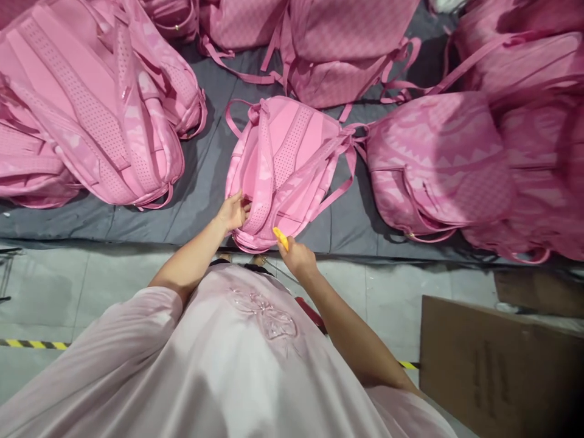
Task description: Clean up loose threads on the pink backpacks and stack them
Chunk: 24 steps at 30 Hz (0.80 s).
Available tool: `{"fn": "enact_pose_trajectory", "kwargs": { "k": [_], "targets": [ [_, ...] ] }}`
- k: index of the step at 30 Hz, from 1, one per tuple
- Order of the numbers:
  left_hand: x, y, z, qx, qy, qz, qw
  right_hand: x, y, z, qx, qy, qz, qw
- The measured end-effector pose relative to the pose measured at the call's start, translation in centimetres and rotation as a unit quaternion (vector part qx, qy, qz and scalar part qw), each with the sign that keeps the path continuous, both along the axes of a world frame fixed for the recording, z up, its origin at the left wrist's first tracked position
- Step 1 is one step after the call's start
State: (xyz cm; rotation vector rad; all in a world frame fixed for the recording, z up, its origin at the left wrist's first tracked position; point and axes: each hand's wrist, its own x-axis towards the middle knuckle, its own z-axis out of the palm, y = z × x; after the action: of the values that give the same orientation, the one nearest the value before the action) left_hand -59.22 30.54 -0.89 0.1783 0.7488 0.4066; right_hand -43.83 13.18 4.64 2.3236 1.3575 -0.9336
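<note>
A pink backpack (285, 161) lies on the grey-covered table in front of me, with its back panel and shoulder straps facing up. My left hand (233, 212) is at its near left side, beside a padded strap (261, 176), with the fingers curled on the bag's edge. In my right hand (297, 255), fingers are wrapped round a small yellow tool (281, 238). The tool points towards the bag's near edge. Its exact kind does not show, and its lower part is hidden in my fist.
More pink backpacks lie to the left (86, 109), at the back (347, 36) and to the right (438, 161). The grey table cover (201, 201) ends just before my body. A cardboard box (497, 365) stands on the tiled floor at lower right.
</note>
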Motion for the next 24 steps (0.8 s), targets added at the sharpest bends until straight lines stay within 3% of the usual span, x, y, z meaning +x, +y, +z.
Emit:
{"fn": "enact_pose_trajectory", "kwargs": {
  "k": [3,8,13,16,20,24],
  "targets": [
    [-0.2,0.3,-0.2,0.014,-0.029,-0.001,0.999,0.5,-1.7,0.0,0.025,-0.042,-0.009,0.999],
    [-0.1,0.4,0.3,0.013,-0.039,0.008,0.999,1.7,-4.9,-1.2,0.045,-0.161,-0.088,0.982],
    [0.5,0.6,-0.1,-0.001,-0.070,-0.026,0.997,1.4,-2.7,-3.8,0.061,-0.171,-0.112,0.977],
    [0.8,1.0,-0.6,-0.005,-0.079,-0.010,0.997,1.5,-0.9,-4.6,0.054,-0.157,-0.117,0.979],
    [0.6,1.2,-0.7,0.006,-0.090,0.009,0.996,2.3,-0.3,-4.5,0.054,-0.149,-0.109,0.981],
    [-0.2,0.9,-0.5,0.032,-0.125,0.011,0.992,2.4,-2.2,-3.3,0.052,-0.153,-0.111,0.981]
  ]
}}
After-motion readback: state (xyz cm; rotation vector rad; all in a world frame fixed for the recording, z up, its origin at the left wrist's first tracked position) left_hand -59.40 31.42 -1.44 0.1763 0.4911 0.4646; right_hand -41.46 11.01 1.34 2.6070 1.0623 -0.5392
